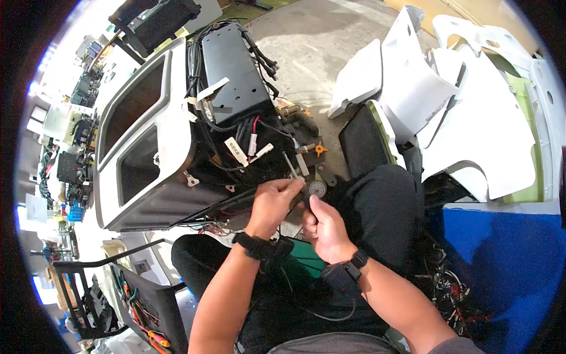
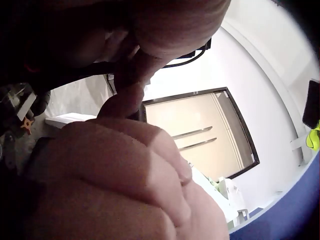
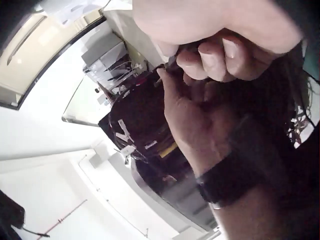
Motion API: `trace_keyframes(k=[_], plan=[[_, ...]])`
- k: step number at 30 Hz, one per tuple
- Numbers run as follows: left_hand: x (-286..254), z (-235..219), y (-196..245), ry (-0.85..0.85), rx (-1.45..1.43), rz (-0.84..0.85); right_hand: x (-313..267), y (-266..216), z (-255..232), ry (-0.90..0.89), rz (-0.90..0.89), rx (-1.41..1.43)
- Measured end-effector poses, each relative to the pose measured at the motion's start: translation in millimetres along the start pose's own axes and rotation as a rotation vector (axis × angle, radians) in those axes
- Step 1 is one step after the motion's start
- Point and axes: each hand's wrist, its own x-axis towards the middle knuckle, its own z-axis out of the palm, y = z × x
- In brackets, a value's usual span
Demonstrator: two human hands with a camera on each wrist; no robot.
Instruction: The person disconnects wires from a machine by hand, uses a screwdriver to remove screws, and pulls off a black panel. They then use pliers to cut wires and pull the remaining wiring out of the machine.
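In the head view my left hand (image 1: 272, 205) and right hand (image 1: 327, 231) meet close together in front of a black-and-grey machine housing (image 1: 230, 71). Left thumb and forefinger pinch a thin dark piece, mostly covered by the fingers; I cannot tell its kind. My right hand has its fingers curled around the same dark piece (image 3: 173, 61), its thumb pointing up. Just beyond the left fingertips, a slim metal rod (image 1: 290, 164) slants upward. A round grey wheel-like part (image 1: 318, 189) sits beside the right thumb.
An orange star-shaped knob (image 1: 320, 150) and labelled cables (image 1: 237, 151) are on the housing's near end. White molded panels (image 1: 477, 124) stand at right above a blue surface (image 1: 501, 253). Pliers with orange handles (image 1: 158, 338) lie in a black bin at lower left.
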Motion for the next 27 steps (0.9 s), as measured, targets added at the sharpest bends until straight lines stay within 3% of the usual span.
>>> trace_keyframes(k=[4, 8, 12, 14, 18, 20, 21, 23, 27], plan=[[0, 6, 1, 0.030, 0.104, 0.040, 12, 13, 0, 0.221, -0.503, -0.465], [-1, 6, 7, 0.045, 0.079, -0.002, 10, 10, 3, 0.269, -0.480, -0.544], [4, 0, -5, 0.021, 0.060, -0.005, 1, -1, 4, 0.117, 0.021, -0.051], [3, -2, -7, 0.013, 0.023, -0.013, 2, 2, -3, 0.039, 0.103, 0.007], [3, 1, -8, 0.019, 0.030, -0.009, 4, 1, -2, 0.066, 0.091, 0.001], [2, 3, -7, 0.041, 0.032, 0.027, 10, 10, -1, 0.194, -0.127, -0.112], [2, 3, -6, 0.039, 0.042, 0.035, 10, 11, 2, 0.193, -0.127, -0.110], [2, 3, -3, 0.038, 0.054, 0.045, 10, 13, 8, 0.229, -0.414, -0.226], [0, 2, 1, 0.044, 0.052, 0.033, 9, 7, 10, 0.193, -0.356, -0.215]])
